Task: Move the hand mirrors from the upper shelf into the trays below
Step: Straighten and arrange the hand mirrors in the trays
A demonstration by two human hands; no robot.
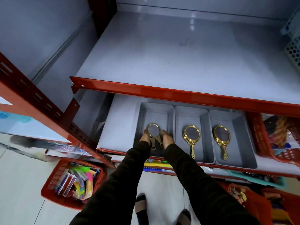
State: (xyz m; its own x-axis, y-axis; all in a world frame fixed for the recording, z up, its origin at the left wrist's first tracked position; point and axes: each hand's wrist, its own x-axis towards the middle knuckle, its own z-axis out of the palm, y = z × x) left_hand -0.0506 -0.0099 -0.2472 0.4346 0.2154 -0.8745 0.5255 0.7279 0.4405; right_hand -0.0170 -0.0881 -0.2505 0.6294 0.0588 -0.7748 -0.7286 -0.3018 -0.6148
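Down on the lower shelf (113, 127), over the left tray (142, 111), I've got both hands on a gold mirror (154, 131), maybe a pair stacked, since two handles seem to show beneath the oval. My left hand (145, 135) cups the left rim and my right hand (168, 138) presses the right rim, so both are closed on the piece, with it raised slightly off the tray floor as far as I can tell. One mirror (191, 137) lies flat in the middle tray (204, 127), another (222, 138) in the right tray (238, 130), glass up, handles toward me. From what I can see the upper shelf (178, 54) has no mirrors left on it, so I judge this is the last placement. These look light and stiff, but the glass is breakable and the ornate frame slick, so I'd keep fingers on the rim or handle, off the glass, and lay it down flat rather than drop it
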